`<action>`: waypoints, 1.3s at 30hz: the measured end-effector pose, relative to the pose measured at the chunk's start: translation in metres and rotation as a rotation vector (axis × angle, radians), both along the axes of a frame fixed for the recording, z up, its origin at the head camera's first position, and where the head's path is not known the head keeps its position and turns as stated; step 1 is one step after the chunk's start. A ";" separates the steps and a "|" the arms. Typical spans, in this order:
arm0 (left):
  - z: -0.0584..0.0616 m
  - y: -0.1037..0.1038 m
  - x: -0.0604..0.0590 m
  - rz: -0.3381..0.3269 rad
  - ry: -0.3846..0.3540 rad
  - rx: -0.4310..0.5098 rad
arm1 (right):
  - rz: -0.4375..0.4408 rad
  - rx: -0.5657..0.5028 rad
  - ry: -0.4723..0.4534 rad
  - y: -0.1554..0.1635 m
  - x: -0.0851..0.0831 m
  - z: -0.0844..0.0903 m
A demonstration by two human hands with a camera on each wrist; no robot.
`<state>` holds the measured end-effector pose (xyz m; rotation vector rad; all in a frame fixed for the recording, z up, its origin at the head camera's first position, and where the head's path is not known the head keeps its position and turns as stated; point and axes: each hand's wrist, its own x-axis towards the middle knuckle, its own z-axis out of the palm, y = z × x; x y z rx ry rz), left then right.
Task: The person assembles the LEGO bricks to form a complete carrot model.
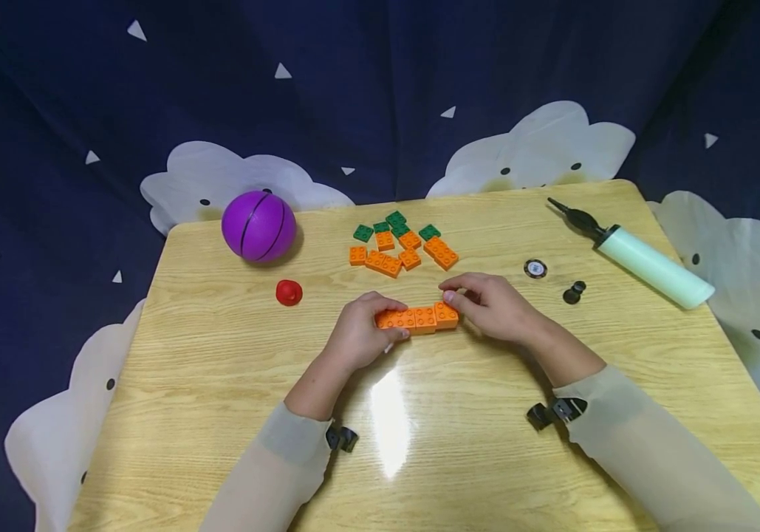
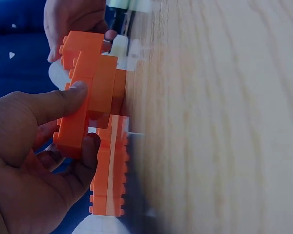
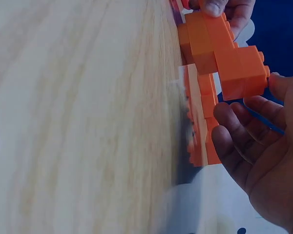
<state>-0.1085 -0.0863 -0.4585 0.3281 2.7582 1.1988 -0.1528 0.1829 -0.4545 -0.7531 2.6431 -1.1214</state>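
An assembly of joined orange toy building bricks (image 1: 425, 319) lies over the middle of the table, with several studs facing up. My left hand (image 1: 368, 329) grips its left part, thumb on the near side and fingers around the far side. In the left wrist view lower bricks (image 2: 103, 90) show beneath the top row. At the right end an orange brick (image 3: 241, 73) sits higher than its neighbours. My right hand (image 1: 489, 304) is at that end, its thumb at the far corner by the studs. The fingers are loosely bent and not wrapped around the brick.
Loose orange bricks (image 1: 441, 253) and green bricks (image 1: 396, 219) lie beyond the hands. A purple ball (image 1: 258, 227) and a small red object (image 1: 289, 292) are at left. Right of the hands are a poker chip (image 1: 535, 269), a black chess pawn (image 1: 574, 292) and a hand pump (image 1: 652, 266).
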 end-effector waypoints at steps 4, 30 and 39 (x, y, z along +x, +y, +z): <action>0.000 0.000 0.000 0.001 0.002 -0.003 | -0.023 0.004 -0.012 -0.001 -0.006 -0.001; -0.001 -0.001 -0.001 0.000 -0.018 0.000 | -0.172 0.056 0.070 -0.010 -0.046 -0.017; -0.001 0.000 -0.001 0.004 -0.005 0.004 | -0.209 0.114 0.063 -0.012 -0.055 -0.020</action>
